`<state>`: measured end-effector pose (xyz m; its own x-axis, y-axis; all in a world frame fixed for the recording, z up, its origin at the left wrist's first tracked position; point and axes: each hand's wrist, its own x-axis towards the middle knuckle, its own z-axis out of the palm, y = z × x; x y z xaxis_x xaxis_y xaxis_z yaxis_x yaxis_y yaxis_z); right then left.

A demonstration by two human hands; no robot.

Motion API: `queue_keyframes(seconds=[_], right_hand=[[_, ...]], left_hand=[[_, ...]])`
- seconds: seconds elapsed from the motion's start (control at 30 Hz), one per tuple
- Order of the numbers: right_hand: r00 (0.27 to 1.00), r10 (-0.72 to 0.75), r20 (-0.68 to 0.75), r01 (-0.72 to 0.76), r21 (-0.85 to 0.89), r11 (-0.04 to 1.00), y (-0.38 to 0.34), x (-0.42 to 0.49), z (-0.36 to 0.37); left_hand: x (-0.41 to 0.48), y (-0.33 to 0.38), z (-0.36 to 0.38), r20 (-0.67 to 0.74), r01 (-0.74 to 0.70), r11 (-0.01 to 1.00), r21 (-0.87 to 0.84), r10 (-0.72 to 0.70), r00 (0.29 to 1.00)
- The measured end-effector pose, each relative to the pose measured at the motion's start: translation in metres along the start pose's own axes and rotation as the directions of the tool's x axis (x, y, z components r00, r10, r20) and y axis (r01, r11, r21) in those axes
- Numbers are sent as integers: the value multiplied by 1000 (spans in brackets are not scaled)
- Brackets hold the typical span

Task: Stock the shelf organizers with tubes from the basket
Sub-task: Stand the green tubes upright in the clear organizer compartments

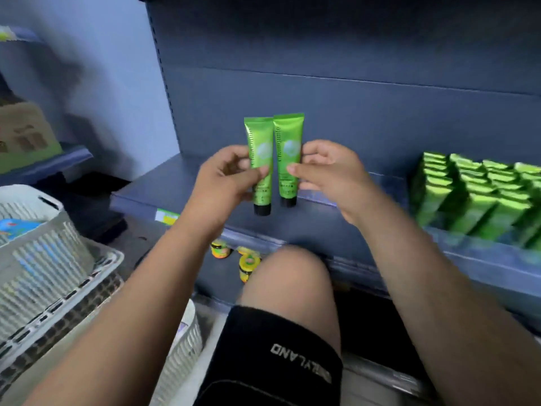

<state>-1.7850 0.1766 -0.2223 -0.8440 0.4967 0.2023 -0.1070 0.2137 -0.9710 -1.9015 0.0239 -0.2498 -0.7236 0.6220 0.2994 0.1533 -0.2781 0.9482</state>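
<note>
Two green tubes with black caps stand side by side, caps down, above the dark blue shelf (292,230). My left hand (225,177) pinches the left tube (259,148) between thumb and fingers. My right hand (325,168) pinches the right tube (288,142) the same way. On the shelf to the right, several rows of matching green tubes (480,197) fill a clear organizer (474,244). A white slatted basket (41,253) sits at the lower left, nested in another basket.
My bare knee (289,282) in black shorts is raised just below the shelf edge. Small yellow-lidded jars (247,265) sit on the lower shelf. A cardboard box (26,133) rests on a shelf at the far left. The shelf's back panel rises behind the tubes.
</note>
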Motion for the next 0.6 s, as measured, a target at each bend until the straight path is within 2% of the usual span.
queue_keyframes(seconds=[0.17, 0.33, 0.6], right_hand=[[966, -61, -250, 32, -116, 993, -12, -48, -91], [855, -135, -501, 40, -196, 980, -3, -101, -170], [722, -187, -666, -10, -281, 960, 33, -151, -242]], left_hand=[[5, -3, 97, 165, 6, 998, -62, 4, 986], [0, -16, 174, 255, 3, 999, -35, 6, 967], [-3, -57, 251, 299, 45, 999, -17, -38, 953]])
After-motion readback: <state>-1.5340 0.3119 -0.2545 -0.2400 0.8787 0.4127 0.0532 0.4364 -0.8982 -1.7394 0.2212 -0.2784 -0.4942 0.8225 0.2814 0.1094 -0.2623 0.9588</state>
